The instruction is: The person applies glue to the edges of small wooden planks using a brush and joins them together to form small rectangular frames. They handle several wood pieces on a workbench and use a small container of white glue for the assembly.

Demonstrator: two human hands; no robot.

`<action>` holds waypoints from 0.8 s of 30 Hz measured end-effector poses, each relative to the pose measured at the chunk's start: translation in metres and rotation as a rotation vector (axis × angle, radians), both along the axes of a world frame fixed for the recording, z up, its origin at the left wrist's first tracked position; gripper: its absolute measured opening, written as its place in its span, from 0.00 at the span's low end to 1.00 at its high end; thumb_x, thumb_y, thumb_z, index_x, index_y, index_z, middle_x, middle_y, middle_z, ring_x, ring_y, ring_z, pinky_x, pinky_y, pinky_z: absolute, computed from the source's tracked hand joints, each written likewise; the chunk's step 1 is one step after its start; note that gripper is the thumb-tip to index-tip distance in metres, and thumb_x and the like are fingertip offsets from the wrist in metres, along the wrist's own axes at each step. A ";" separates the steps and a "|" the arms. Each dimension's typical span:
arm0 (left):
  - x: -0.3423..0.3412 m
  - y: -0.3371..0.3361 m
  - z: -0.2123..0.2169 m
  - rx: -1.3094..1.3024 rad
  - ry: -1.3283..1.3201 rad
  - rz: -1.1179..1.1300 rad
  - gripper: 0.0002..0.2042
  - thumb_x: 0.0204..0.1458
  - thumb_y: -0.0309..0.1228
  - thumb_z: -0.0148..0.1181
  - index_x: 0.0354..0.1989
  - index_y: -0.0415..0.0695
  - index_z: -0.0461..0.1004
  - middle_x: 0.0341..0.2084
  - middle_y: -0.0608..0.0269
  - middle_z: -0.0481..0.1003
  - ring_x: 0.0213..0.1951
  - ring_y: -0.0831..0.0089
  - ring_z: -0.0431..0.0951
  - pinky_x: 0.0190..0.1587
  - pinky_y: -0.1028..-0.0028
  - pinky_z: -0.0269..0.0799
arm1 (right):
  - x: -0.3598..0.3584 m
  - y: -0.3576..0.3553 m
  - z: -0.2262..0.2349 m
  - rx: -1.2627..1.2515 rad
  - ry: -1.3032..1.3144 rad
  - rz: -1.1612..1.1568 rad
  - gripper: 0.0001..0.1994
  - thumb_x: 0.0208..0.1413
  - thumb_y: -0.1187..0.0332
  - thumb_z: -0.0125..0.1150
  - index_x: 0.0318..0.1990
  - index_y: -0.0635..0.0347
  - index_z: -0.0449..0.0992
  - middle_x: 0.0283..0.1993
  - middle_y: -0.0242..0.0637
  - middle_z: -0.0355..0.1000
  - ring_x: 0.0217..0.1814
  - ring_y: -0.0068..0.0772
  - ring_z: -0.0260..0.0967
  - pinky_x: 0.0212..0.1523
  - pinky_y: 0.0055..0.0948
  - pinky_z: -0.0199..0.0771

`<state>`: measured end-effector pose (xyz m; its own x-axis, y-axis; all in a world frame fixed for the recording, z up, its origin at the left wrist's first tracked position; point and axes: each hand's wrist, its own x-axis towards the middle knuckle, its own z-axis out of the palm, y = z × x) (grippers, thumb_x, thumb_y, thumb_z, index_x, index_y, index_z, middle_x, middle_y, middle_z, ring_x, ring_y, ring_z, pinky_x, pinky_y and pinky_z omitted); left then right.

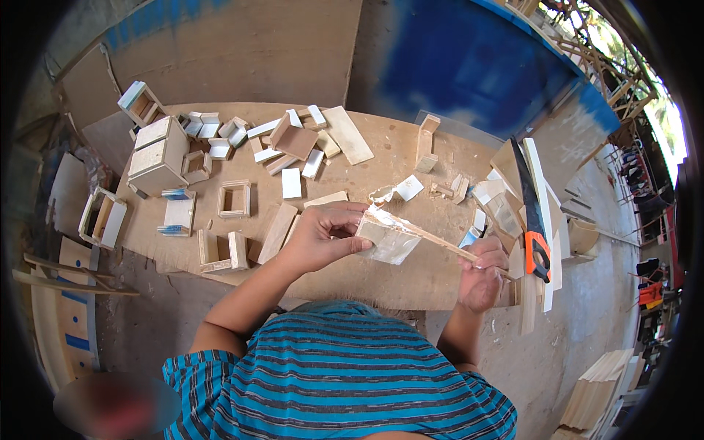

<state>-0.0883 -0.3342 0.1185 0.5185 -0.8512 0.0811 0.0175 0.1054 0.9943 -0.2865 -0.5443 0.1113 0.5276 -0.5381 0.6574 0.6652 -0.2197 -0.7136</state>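
My left hand (pixel 323 233) pinches a small flat wood piece (pixel 390 245) by its left edge, above the table. White paste (pixel 380 215) coats the top edge of that piece. Fingers closed, my right hand (pixel 484 275) grips a thin wooden stick (pixel 444 243), which slants up and left. Its far tip touches the paste on the piece. Just beyond, a small white board (pixel 408 188) lies on the table with a lump of the same paste (pixel 381 195) at its left side.
Wooden blocks and small frames (pixel 235 199) cover the left of the table (pixel 352 287). A box-like wood piece (pixel 158 158) stands at far left. On the right, a handsaw with an orange handle (pixel 537 257) leans among boards (pixel 539 198). A bracket-shaped piece (pixel 426 144) stands near the back edge.
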 end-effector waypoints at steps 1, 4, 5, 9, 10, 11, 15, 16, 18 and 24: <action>0.001 0.001 0.001 -0.006 -0.006 0.001 0.15 0.46 0.23 0.70 0.44 0.37 0.80 0.53 0.52 0.73 0.41 0.77 0.78 0.42 0.78 0.77 | 0.002 0.000 0.001 -0.009 -0.009 0.013 0.17 0.60 0.59 0.51 0.29 0.65 0.70 0.32 0.44 0.63 0.27 0.31 0.62 0.30 0.32 0.72; 0.006 0.001 0.003 -0.038 -0.054 0.003 0.14 0.46 0.22 0.70 0.43 0.36 0.80 0.52 0.51 0.74 0.40 0.77 0.78 0.43 0.77 0.78 | 0.002 -0.001 0.003 -0.018 -0.002 0.079 0.15 0.60 0.57 0.52 0.28 0.60 0.68 0.33 0.40 0.61 0.30 0.28 0.60 0.33 0.30 0.67; 0.007 0.002 0.003 -0.058 -0.084 0.004 0.14 0.46 0.22 0.70 0.43 0.36 0.80 0.52 0.52 0.74 0.40 0.77 0.78 0.43 0.77 0.78 | 0.001 -0.002 0.003 -0.019 0.007 0.105 0.15 0.60 0.57 0.52 0.29 0.58 0.67 0.34 0.38 0.60 0.31 0.27 0.59 0.34 0.29 0.64; 0.013 0.003 0.005 -0.126 -0.061 -0.019 0.14 0.46 0.21 0.69 0.44 0.36 0.80 0.51 0.53 0.75 0.40 0.77 0.78 0.43 0.76 0.78 | -0.001 -0.014 0.007 0.079 -0.023 0.141 0.14 0.59 0.57 0.54 0.27 0.57 0.67 0.33 0.37 0.60 0.30 0.26 0.59 0.33 0.29 0.63; 0.014 0.002 0.006 -0.147 -0.054 -0.029 0.14 0.46 0.21 0.69 0.44 0.36 0.80 0.51 0.54 0.75 0.40 0.77 0.78 0.42 0.77 0.77 | -0.001 -0.017 0.007 0.095 -0.036 0.159 0.14 0.59 0.57 0.54 0.27 0.56 0.67 0.32 0.36 0.60 0.30 0.26 0.58 0.32 0.29 0.63; 0.015 0.002 0.007 -0.168 -0.045 -0.035 0.15 0.46 0.20 0.69 0.44 0.36 0.79 0.51 0.54 0.75 0.39 0.78 0.79 0.42 0.77 0.77 | -0.001 -0.019 0.008 0.111 -0.047 0.182 0.14 0.58 0.57 0.55 0.26 0.56 0.67 0.31 0.36 0.60 0.29 0.25 0.58 0.32 0.28 0.62; 0.018 0.005 0.006 -0.188 0.054 -0.056 0.17 0.44 0.21 0.70 0.45 0.37 0.79 0.51 0.54 0.75 0.46 0.74 0.78 0.47 0.74 0.77 | -0.004 -0.022 0.016 0.079 -0.092 0.193 0.15 0.58 0.57 0.55 0.25 0.56 0.67 0.29 0.36 0.60 0.27 0.26 0.58 0.31 0.27 0.62; 0.018 0.004 0.006 -0.184 0.048 -0.053 0.17 0.44 0.21 0.70 0.45 0.37 0.79 0.51 0.54 0.75 0.46 0.74 0.78 0.47 0.74 0.77 | -0.005 -0.023 0.016 0.083 -0.111 0.190 0.16 0.58 0.57 0.54 0.25 0.57 0.67 0.29 0.38 0.60 0.27 0.27 0.58 0.30 0.27 0.62; 0.017 0.006 0.008 -0.169 0.040 -0.045 0.17 0.43 0.21 0.71 0.44 0.37 0.79 0.51 0.54 0.75 0.46 0.74 0.78 0.47 0.75 0.76 | -0.005 -0.025 0.017 0.106 -0.130 0.197 0.16 0.58 0.57 0.54 0.24 0.59 0.67 0.29 0.39 0.60 0.26 0.27 0.58 0.28 0.27 0.61; 0.017 0.011 0.006 -0.175 -0.108 0.050 0.16 0.43 0.25 0.72 0.42 0.39 0.81 0.50 0.54 0.76 0.45 0.73 0.78 0.47 0.73 0.76 | -0.003 -0.037 0.016 0.253 -0.084 0.252 0.14 0.60 0.59 0.51 0.27 0.57 0.66 0.28 0.36 0.59 0.26 0.25 0.58 0.28 0.25 0.60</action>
